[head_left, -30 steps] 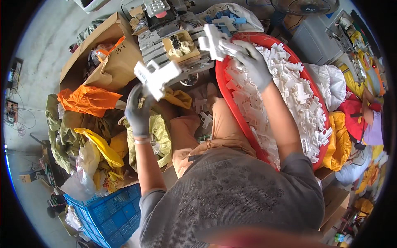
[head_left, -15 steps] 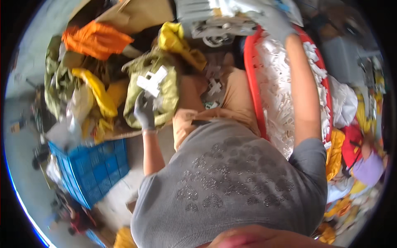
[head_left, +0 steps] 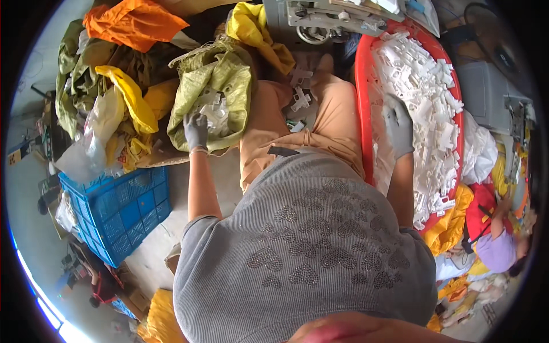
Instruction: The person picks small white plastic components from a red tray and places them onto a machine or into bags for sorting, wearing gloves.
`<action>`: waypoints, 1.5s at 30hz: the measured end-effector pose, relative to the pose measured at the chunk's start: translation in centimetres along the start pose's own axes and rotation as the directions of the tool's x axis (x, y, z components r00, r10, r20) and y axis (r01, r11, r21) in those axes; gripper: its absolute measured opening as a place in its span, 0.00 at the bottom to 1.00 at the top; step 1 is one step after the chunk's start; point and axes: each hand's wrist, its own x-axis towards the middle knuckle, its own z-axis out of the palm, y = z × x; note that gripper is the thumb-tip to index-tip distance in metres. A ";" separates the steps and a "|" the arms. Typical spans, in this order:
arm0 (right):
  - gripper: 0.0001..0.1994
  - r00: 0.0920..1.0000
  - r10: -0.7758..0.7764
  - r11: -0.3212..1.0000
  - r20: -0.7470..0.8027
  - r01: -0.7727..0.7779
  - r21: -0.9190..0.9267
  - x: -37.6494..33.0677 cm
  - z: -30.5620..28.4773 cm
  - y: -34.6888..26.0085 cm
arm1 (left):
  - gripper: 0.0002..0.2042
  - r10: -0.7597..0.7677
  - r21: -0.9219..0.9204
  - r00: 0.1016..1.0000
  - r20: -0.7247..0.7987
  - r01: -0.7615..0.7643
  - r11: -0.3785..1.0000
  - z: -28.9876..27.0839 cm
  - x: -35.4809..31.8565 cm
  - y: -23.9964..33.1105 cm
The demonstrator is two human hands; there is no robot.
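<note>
My left hand [head_left: 195, 130], in a grey glove, is at the near left side of the open green woven sack [head_left: 229, 80]. Its fingers are curled closed, and what they grip, if anything, is hidden. Beside them, several white plastic parts [head_left: 216, 114] lie inside the sack. Over the inner left side of a red tub [head_left: 362, 86] is my grey-gloved right hand [head_left: 397, 124]. Its fingers bend down, closed, with the tips out of sight; I cannot make out anything in them. A heap of white pistol-shaped plastic parts [head_left: 429, 108] fills the tub.
A grey machine [head_left: 337, 20] with a handwheel stands ahead. At left are orange cloth [head_left: 134, 23], yellow sacks [head_left: 128, 94] and a blue crate [head_left: 123, 211]. White parts [head_left: 300, 100] lie between my legs. Another person [head_left: 494, 248] is at far right.
My right hand has come back from the machine to the tub. The white part above the sack is no longer in the air, and my left hand has moved to the sack's edge.
</note>
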 end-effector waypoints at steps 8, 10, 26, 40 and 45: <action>0.13 0.979 0.201 0.972 -0.037 -0.204 -0.117 -6.8 -1.4 3.2 | 0.20 0.010 0.135 0.991 0.135 -0.029 0.990 -0.5 11.0 1.5; 0.13 0.973 0.227 0.969 -0.034 -0.229 -0.093 -7.2 -1.3 3.4 | 0.17 0.187 0.220 0.982 -0.004 -0.181 0.959 -1.5 15.7 1.3; 0.12 0.940 0.340 0.933 -0.022 -0.340 -0.117 -10.1 -3.2 7.3 | 0.22 0.536 -0.094 0.844 0.033 -0.531 0.842 0.5 19.1 7.7; 0.29 0.831 0.429 0.564 -0.355 -0.553 -0.614 3.8 -7.9 19.2 | 0.14 0.195 -0.233 0.969 0.149 -0.158 0.960 -2.2 1.2 9.7; 0.34 0.811 0.547 0.524 -0.210 -0.527 -0.669 6.3 -8.6 21.4 | 0.14 0.173 -0.249 0.976 0.135 -0.135 0.959 -2.7 -0.9 10.2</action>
